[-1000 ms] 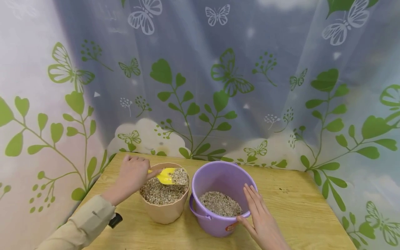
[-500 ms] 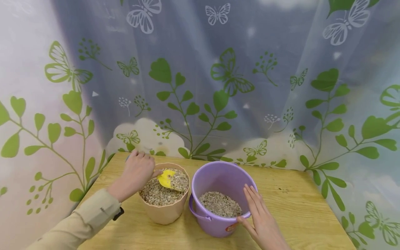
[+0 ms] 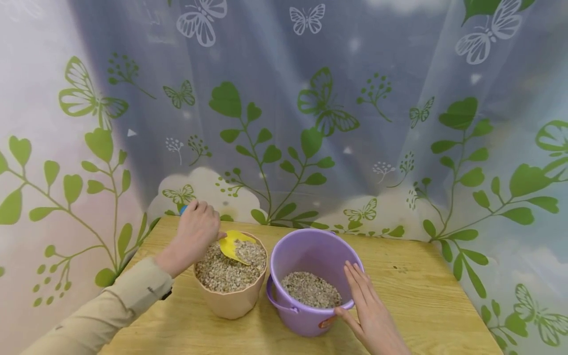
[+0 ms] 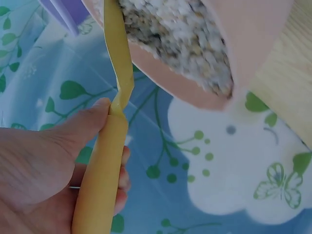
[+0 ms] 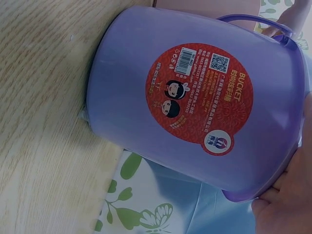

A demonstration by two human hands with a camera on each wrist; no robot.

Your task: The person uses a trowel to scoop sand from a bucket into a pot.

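My left hand (image 3: 197, 234) grips the handle of a yellow hand shovel (image 3: 230, 244), with the thumb laid along it. In the head view its blade is tilted over the right back part of a peach pot (image 3: 232, 303), bearing some gravel; I cannot tell how deep its tip sits. Small mixed gravel (image 3: 228, 271) nearly fills the pot. To the right stands a purple bucket (image 3: 306, 318) with gravel (image 3: 312, 288) at its bottom. My right hand (image 3: 370, 313) rests on the bucket's right front rim, fingers fairly straight. A red label (image 5: 200, 95) shows on the bucket's side.
Both containers stand close together on a wooden table (image 3: 412, 291). A curtain (image 3: 284, 148) printed with leaves and butterflies hangs behind the table and at both sides. The bucket's purple handle (image 3: 277, 301) hangs down on the side toward the pot.
My left hand has shifted a little away from me, and its wrist has turned. The shovel blade has tipped from nearly level to slanted toward the gravel. My right hand stays on the bucket.
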